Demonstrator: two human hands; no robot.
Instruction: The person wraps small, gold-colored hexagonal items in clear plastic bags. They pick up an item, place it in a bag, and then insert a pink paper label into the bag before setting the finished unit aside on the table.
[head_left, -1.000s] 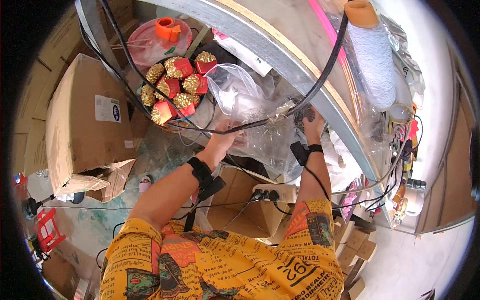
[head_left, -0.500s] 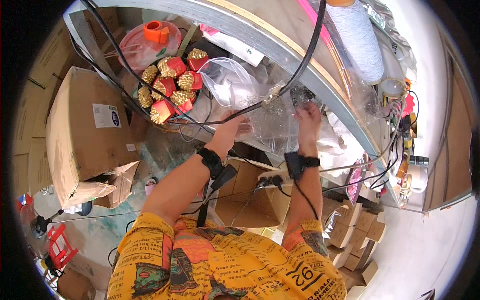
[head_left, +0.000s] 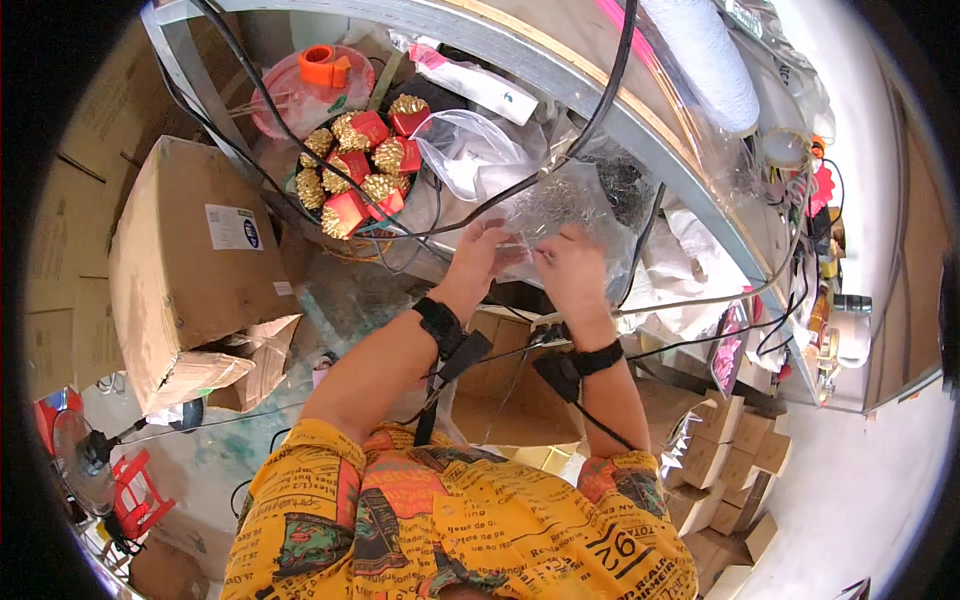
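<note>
My left hand and my right hand are close together at the near edge of a clear plastic bag, which has thin silvery strands in or under it. Both hands have their fingertips drawn together in a pinch, facing each other. Whatever lies between the fingers is too small and thin to make out. Left of the bag, a dark round tray holds several gold pinecone-like pieces with red blocks. A translucent plastic bag with white contents rests between that tray and my hands.
Black cables loop across the work area. A metal frame edge curves over the far side. An orange tape dispenser sits on a pink basin. On the left stands a big cardboard box; below my hands, an open carton.
My right hand has come left and nearer, away from the dark pile at the bag's right, to meet my left hand. The view has shifted slightly.
</note>
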